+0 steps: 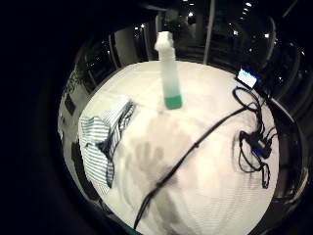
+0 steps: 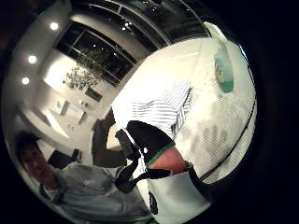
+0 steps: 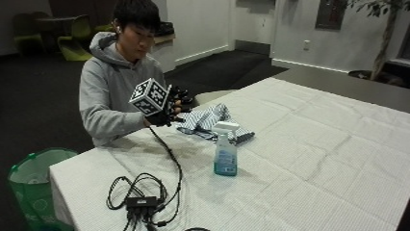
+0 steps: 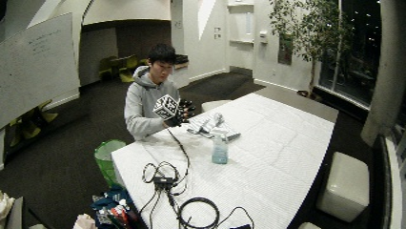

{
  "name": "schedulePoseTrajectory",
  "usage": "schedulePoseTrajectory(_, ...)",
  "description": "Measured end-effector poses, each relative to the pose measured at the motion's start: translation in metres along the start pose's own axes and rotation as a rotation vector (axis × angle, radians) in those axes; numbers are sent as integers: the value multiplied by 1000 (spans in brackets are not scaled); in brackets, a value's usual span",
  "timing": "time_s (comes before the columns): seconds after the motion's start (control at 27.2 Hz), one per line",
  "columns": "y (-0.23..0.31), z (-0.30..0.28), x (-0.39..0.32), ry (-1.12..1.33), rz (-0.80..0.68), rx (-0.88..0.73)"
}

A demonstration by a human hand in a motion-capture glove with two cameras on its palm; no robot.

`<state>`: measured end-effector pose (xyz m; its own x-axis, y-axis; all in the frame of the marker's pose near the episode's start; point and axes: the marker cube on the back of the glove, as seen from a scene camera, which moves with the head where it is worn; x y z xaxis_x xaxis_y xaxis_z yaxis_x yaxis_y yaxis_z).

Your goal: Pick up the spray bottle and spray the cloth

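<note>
Near the middle of the outside view, a translucent plastic spray bottle with a white trigger head and a shallow layer of green liquid (image 3: 224,154) stands upright on the white-clothed tabletop (image 3: 320,144). Just behind it, toward the seated person, lies a crumpled blue-and-white striped cloth (image 3: 204,119), close to the bottle but, as far as can be seen, not touching it. The person's black-gloved right hand (image 3: 174,107) hovers above the tabletop's near edge, left of centre in the frame, beside the cloth and well apart from the bottle. Its fingers look loosely spread and it holds nothing; the shadow of splayed fingers on the tabletop in the little-finger palm view agrees with that. The other of the two hands is not clearly visible.

The bottle (image 1: 169,73) appears nearly empty, so it will likely be light and easy to tip if nudged at the head. Its plastic wall is probably smooth and somewhat yielding. The sensible hold seems to be round the narrow neck under the trigger head, index finger on the trigger, nozzle toward the cloth (image 1: 105,137). The cloth is soft and limp and should stay put.
</note>
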<state>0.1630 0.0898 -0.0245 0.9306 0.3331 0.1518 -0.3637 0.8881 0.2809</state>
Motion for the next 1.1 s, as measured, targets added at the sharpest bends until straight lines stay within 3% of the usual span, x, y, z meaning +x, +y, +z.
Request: schedulePoseTrajectory(1.1,-101,78,95,-401,401,104)
